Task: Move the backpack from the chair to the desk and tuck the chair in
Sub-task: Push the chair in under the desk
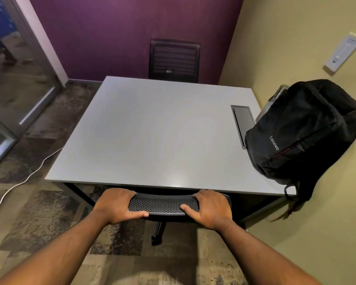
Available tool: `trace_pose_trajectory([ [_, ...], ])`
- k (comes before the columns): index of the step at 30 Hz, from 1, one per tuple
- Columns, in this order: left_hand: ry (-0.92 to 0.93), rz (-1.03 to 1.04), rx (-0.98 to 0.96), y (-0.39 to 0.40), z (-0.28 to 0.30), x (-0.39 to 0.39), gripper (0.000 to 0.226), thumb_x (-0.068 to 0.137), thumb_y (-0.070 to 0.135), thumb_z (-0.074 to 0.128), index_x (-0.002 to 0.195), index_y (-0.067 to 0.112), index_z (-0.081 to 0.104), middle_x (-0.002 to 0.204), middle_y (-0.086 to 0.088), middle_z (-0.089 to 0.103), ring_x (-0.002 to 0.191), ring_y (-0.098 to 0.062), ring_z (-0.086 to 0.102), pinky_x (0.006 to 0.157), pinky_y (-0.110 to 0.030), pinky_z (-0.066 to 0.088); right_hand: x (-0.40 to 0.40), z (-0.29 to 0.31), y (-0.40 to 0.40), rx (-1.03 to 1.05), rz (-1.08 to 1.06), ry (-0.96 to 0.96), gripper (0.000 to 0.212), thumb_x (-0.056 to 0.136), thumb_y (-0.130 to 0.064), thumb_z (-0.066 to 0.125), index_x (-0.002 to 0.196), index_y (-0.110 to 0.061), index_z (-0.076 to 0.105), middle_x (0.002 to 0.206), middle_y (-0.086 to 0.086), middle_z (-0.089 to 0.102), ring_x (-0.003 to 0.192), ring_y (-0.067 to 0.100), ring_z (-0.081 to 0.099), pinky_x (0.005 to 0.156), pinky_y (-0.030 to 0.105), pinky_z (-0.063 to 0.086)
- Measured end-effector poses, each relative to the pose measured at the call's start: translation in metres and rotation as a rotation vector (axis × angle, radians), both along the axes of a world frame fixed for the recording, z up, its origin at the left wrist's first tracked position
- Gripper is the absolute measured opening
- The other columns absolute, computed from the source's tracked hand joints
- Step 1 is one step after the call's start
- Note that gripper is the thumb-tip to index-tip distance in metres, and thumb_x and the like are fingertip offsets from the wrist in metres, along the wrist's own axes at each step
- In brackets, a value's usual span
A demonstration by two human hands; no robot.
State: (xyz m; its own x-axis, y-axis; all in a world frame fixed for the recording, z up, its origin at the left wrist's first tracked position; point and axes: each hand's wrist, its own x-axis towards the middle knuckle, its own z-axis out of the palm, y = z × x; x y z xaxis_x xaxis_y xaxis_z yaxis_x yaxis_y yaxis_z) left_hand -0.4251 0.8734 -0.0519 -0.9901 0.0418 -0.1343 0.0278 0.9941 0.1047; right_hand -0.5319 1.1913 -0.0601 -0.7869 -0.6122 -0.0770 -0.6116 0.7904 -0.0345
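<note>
Hands, left (116, 205) and right (209, 208), are gripping the chair (163, 203) backrest at the counter (152, 130) (backpack (304, 130) sitting on top).

Second chair (174, 61), white cable (25, 179)

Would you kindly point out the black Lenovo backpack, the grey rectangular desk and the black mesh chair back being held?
Black Lenovo backpack (308, 128): head view, on its front panel.
Grey rectangular desk (152, 130): head view, on the bare top.
Black mesh chair back (162, 203): head view, on the mesh between the hands.
</note>
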Motion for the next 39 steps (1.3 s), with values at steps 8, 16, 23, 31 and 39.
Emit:
trace_pose_trajectory([
  [8,-0.019,-0.025,0.011,-0.017,-0.010,-0.006,0.099,0.063,0.108,0.027,0.114,0.034,0.068,0.106,0.013,0.073,0.096,-0.011,0.066,0.078,-0.033,0.053,0.005,-0.008,-0.011,-0.009,-0.030,0.024,0.095,0.090,-0.094,0.017,0.119,-0.026,0.075,0.111,-0.004,0.073,0.104,0.019,0.067,0.088,0.039,0.054],
  [16,-0.002,-0.030,0.036,-0.020,-0.013,-0.004,0.097,0.065,0.106,0.030,0.121,0.035,0.066,0.114,0.013,0.072,0.102,-0.013,0.066,0.083,-0.034,0.053,0.007,-0.006,-0.014,-0.019,-0.046,0.004,0.090,0.091,-0.093,0.021,0.129,-0.030,0.072,0.119,-0.007,0.072,0.110,0.016,0.066,0.093,0.036,0.053],
  [23,-0.045,-0.034,0.069,-0.021,-0.010,-0.004,0.101,0.064,0.108,0.027,0.126,0.037,0.063,0.118,0.013,0.071,0.106,-0.011,0.065,0.087,-0.036,0.053,0.009,0.000,-0.016,0.011,-0.064,-0.049,0.091,0.090,-0.094,0.019,0.134,-0.031,0.069,0.124,-0.010,0.071,0.115,0.014,0.064,0.096,0.035,0.052],
  [31,-0.071,0.009,0.002,-0.019,-0.010,-0.002,0.099,0.060,0.110,0.023,0.108,0.033,0.064,0.105,0.010,0.070,0.094,-0.015,0.064,0.084,-0.041,0.054,0.011,0.011,-0.019,0.042,-0.044,-0.104,0.096,0.089,-0.094,0.013,0.137,-0.030,0.066,0.129,-0.004,0.071,0.117,0.018,0.064,0.100,0.039,0.051],
  [39,-0.257,0.066,0.030,-0.010,0.022,-0.004,0.118,0.052,0.111,0.016,0.118,0.023,0.058,0.116,-0.001,0.068,0.104,-0.023,0.062,0.094,-0.042,0.050,0.006,0.046,-0.028,0.165,-0.081,-0.335,0.114,0.080,-0.100,0.008,0.153,-0.024,0.052,0.145,0.008,0.065,0.131,0.031,0.060,0.109,0.048,0.047],
])
